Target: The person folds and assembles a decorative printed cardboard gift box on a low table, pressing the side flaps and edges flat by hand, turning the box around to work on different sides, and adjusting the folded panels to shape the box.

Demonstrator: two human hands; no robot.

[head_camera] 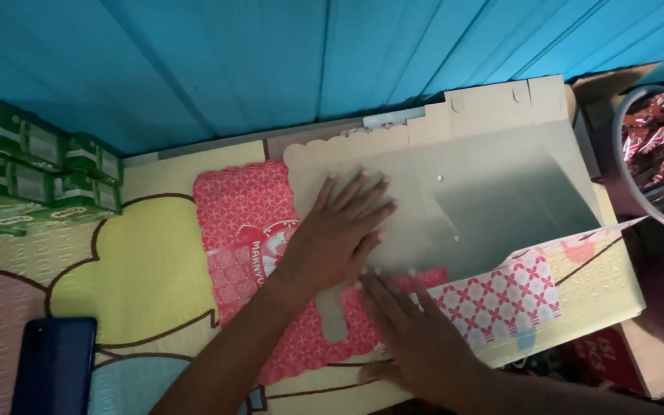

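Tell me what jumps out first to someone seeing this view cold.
Two bare hands pressing a flat cardboard box blank at centre: the left hand spread on its grey inner face, the right hand on the red-and-white patterned flap below. Behind runs a bright blue corrugated wall, with green cartons stacked far left. A dark phone lies at the bottom left on the cartoon-print mat.

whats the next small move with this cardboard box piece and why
Probably press the raised side panel down along its fold. The left hand lies flat, fingers spread, on the grey inside of the cardboard box blank, pinning it to the mat. The right hand rests at the near edge by the red-patterned flap, which stands partly up, not yet creased.
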